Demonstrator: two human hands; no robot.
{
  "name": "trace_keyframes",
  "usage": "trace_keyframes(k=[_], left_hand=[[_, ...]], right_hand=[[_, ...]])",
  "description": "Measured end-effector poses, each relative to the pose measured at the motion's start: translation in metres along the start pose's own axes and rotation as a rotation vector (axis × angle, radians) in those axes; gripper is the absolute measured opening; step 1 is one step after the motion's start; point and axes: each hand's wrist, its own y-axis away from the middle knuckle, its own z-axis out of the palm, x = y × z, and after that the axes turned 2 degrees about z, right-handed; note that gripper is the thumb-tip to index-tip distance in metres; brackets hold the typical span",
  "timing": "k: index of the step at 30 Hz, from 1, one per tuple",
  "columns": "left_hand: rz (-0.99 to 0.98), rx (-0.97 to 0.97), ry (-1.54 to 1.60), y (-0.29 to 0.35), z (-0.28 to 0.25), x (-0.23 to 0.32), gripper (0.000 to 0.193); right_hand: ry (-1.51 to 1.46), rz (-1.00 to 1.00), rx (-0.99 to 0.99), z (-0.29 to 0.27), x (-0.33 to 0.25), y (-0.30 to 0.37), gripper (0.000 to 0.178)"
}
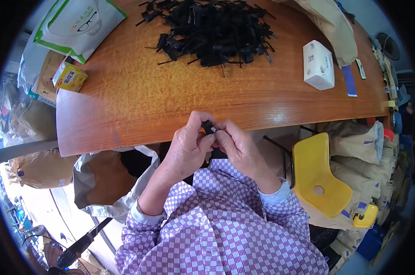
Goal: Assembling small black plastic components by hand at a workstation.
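Close in front of my body, just off the table's near edge, my left hand [189, 144] pinches a small black part [208, 127] between thumb and fingers. My right hand [235, 146] meets it from the other side, its thumb and forefinger closed at the same part beside a small pale spot. Fingers cover most of the part, so its exact kind is hidden. A big heap of similar-looking black parts [212, 32], some with thin stems sticking out, lies at the far middle of the wooden table [138, 101].
On the table stand a white-and-green bag [79, 27] and a yellow carton [70, 78] at left, a white tissue pack [318, 65] at right. Below the edge are an open sack [106, 178] at left and a yellow chair [315, 178] at right. Filled sacks [354, 144] line the right side.
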Motion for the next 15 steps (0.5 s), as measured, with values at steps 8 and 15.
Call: trace_keyframes(k=[8,15], left_hand=[[0.234,0.288,-0.446,0.0,0.008,0.001,0.027],[0.209,0.305,-0.196,-0.017,0.02,-0.022,0.009]], right_hand=[[0.07,-0.215,0.151,0.018,0.002,-0.011,0.015],[0.312,-0.253,0.108,-0.045,0.006,-0.031,0.019]])
